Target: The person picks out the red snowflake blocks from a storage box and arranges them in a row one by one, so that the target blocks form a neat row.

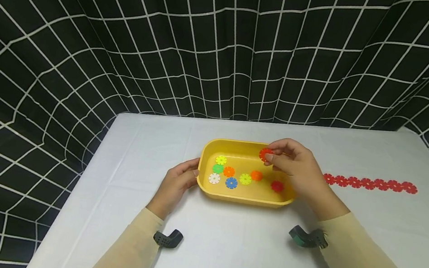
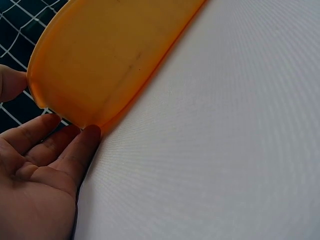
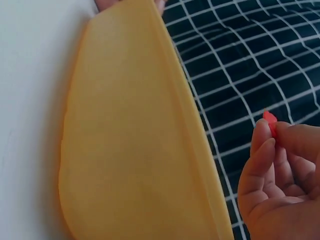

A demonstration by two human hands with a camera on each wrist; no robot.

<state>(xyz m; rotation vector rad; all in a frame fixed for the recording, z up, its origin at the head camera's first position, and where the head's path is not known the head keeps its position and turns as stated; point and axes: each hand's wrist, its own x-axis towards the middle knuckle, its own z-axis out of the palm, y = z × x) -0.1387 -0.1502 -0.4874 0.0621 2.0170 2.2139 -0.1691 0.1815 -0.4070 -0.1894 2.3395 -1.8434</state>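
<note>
A yellow plastic bin [image 1: 246, 200] stands on the white table with several flower-shaped discs inside, among them a blue disc [image 1: 231, 182], a white disc [image 1: 214, 178] and a red disc [image 1: 277, 186]. My left hand [image 1: 179, 181] holds the bin's left end; in the left wrist view the thumb [image 2: 11, 84] meets the rim while the fingertips touch the lower end wall. Above the bin's right part, my right hand [image 1: 296, 168] pinches a red disc [image 1: 265, 154] between thumb and fingers. The right wrist view shows this disc [image 3: 270, 122] nearly edge-on.
To the right of the bin, a row of joined red discs [image 1: 368, 183] lies on the white tabletop [image 1: 223, 245], its left end hidden behind my right hand. A black curtain with white grid lines [image 1: 230, 53] hangs behind the table and at both sides.
</note>
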